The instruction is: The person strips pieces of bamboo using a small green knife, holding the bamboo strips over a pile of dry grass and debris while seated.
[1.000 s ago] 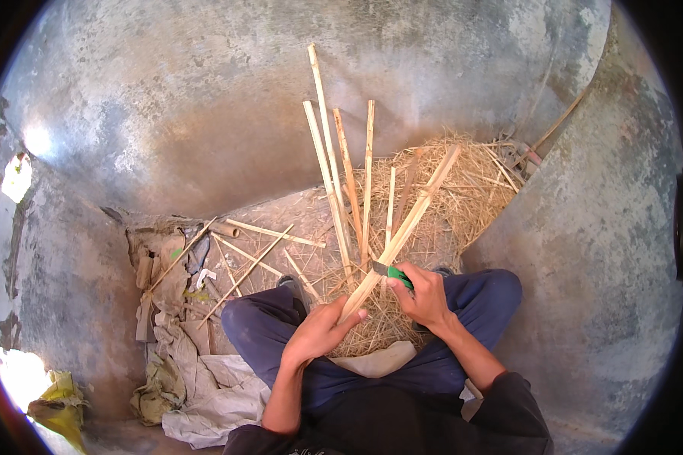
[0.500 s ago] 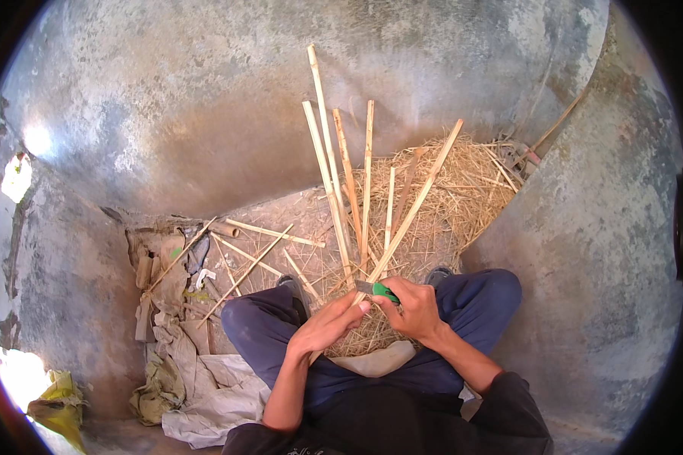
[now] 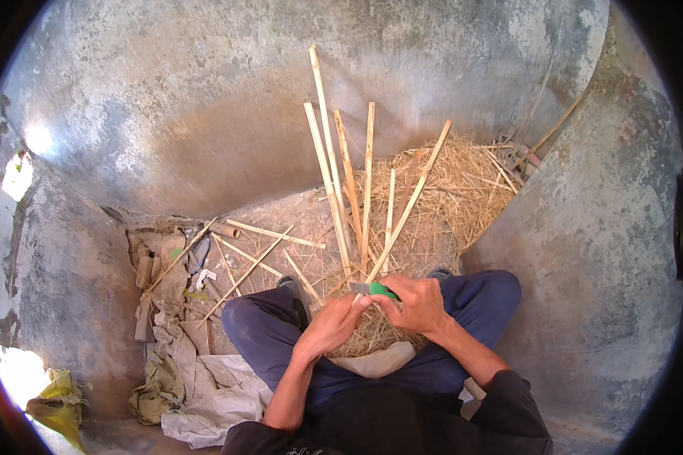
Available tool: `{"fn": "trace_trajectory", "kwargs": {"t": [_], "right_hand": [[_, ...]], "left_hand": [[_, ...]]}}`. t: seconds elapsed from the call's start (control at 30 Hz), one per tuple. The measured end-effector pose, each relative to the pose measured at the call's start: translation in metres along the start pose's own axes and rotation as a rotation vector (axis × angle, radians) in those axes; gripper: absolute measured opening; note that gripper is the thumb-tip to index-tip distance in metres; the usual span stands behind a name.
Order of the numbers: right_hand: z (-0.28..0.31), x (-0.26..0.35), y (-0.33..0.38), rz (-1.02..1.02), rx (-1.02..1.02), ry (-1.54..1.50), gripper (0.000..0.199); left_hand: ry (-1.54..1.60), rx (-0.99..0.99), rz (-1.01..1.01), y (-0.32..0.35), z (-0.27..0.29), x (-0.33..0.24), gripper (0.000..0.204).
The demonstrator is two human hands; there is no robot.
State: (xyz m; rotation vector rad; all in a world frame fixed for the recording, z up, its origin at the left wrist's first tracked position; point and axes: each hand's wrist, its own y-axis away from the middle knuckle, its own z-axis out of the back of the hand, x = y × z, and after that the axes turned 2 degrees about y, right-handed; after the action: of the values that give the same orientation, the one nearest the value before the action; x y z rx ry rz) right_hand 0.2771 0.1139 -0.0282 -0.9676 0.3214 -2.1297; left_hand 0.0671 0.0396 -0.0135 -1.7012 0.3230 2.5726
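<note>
A long split bamboo strip [image 3: 413, 199] slants up and away to the right from between my hands. My left hand [image 3: 332, 322] is closed round its near end. In my right hand [image 3: 415, 305] is a knife with a green handle [image 3: 382, 290]; its short grey blade [image 3: 360, 288] lies across the strip, close to my left fingertips. Both hands are close together above my lap, thumbs almost meeting. Shavings [image 3: 372, 331] are heaped between my legs, over a pale cloth [image 3: 379, 359].
Several bamboo strips [image 3: 328, 189] lean against the far wall [image 3: 281, 98]. A big pile of shavings [image 3: 470, 189] fills the far right corner. Thin loose sticks [image 3: 254, 265] cross on the floor at left, beside crumpled sacking [image 3: 212, 398]. Walls stand close on both sides.
The strip's far end has swung slightly left and drawn a little nearer. My left hand has shifted up and to the right, and the blade has tilted with a small shift left.
</note>
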Motion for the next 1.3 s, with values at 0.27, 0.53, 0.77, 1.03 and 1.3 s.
{"fn": "trace_trajectory", "kwargs": {"t": [0.27,0.53,0.77,1.03,1.3], "right_hand": [[0.031,-0.066,-0.016,-0.334,-0.274,0.196,0.030],[0.063,-0.076,-0.035,-0.240,-0.230,0.084,0.033],[0.055,-0.094,-0.023,-0.684,0.039,-1.362,0.040],[0.033,-0.092,-0.018,-0.385,-0.372,-0.390,0.029],[0.055,-0.071,-0.050,-0.588,-0.293,-0.542,0.030]], "left_hand": [[-0.036,0.098,0.042,0.016,-0.002,0.014,0.053],[-0.032,0.154,0.092,0.024,0.006,0.013,0.049],[0.126,0.249,0.077,0.019,0.017,0.022,0.048],[-0.078,0.014,0.046,0.021,0.011,0.020,0.047],[-0.508,-0.256,0.044,0.029,0.006,0.009,0.048]]}}
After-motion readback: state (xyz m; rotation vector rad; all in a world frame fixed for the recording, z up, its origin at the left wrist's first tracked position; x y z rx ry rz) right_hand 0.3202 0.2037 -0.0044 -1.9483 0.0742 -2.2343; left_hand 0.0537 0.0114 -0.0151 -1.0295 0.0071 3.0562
